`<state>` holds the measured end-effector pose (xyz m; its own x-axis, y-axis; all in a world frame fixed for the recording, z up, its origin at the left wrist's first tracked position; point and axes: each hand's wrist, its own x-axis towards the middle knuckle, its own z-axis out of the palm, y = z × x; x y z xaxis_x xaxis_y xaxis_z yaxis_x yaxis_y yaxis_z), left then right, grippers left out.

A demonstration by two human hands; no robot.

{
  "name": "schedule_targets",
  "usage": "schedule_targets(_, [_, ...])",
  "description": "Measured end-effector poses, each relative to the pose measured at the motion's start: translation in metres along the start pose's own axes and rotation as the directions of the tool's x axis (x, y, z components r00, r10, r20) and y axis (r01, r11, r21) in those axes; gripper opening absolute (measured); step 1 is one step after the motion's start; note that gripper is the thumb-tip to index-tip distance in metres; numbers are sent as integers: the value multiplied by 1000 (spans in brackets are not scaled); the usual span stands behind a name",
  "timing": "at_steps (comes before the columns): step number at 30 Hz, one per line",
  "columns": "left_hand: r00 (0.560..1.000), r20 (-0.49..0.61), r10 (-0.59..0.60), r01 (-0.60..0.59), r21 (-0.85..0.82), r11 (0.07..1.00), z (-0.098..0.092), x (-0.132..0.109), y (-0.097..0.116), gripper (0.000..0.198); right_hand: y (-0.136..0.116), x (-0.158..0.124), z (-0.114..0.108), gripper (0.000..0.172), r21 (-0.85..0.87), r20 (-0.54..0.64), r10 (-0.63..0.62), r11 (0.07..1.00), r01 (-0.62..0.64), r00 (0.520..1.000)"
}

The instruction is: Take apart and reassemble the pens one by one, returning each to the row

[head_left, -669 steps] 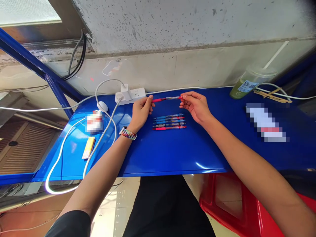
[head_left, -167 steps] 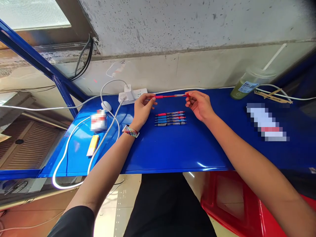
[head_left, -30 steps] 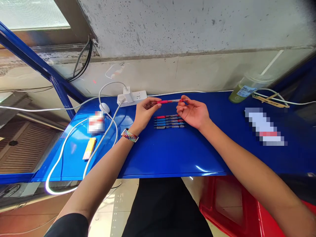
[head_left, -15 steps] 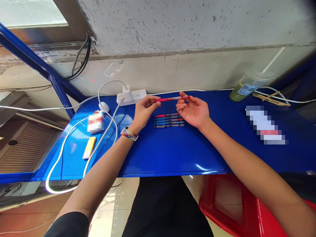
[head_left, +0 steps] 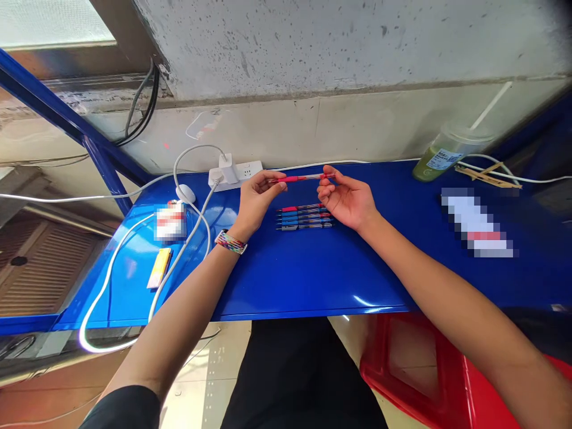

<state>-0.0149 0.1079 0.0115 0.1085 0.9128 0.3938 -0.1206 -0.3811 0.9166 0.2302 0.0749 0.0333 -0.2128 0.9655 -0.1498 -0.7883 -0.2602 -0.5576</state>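
Observation:
A red pen is held level above the blue table, stretched between my two hands. My left hand pinches its red grip end, thumb in front. My right hand closes thumb and fingers on the other end, palm turned up. Below the held pen lies a row of several pens, side by side, with red, blue and grey grips. My right fingers partly cover the far ends of the upper ones.
A power strip with white chargers and looping cables stands at the back left. Near it are a mouse, a blurred white packet and a yellow box. A green drink cup and a blurred white item are right.
The red pen's right end sits deeper in my right fingers, and less of it sticks out there. Both hands still hold it; the whole view has shifted slightly.

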Motion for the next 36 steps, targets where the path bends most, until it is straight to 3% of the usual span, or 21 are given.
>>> schedule_targets(8, [1000, -5, 5, -6, -23, 1000, -3, 1, 1, 22, 0, -4, 2, 10, -75, 55, -27, 997, 31, 998])
schedule_targets(15, [1000, 22, -4, 4, -35, 999, 0, -1, 3, 22, -1, -7, 5, 16, 10, 49, -11, 1000, 11, 999])
schedule_targets(21, [1000, 24, -2, 2, -20, 1000, 0, -1, 2, 22, 0, -5, 3, 14, -67, 69, -49, 996, 54, 996])
schedule_targets(28, [999, 41, -7, 8, -11, 1000, 2, -3, 2, 22, 1, -1, 0, 13, 14, 14, -65, 998, 65, 998])
schedule_targets(36, [999, 40, -10, 10, 3, 1000, 2, -2, -3, 24, 0, -2, -1, 20, 4, 41, -62, 998, 62, 997])
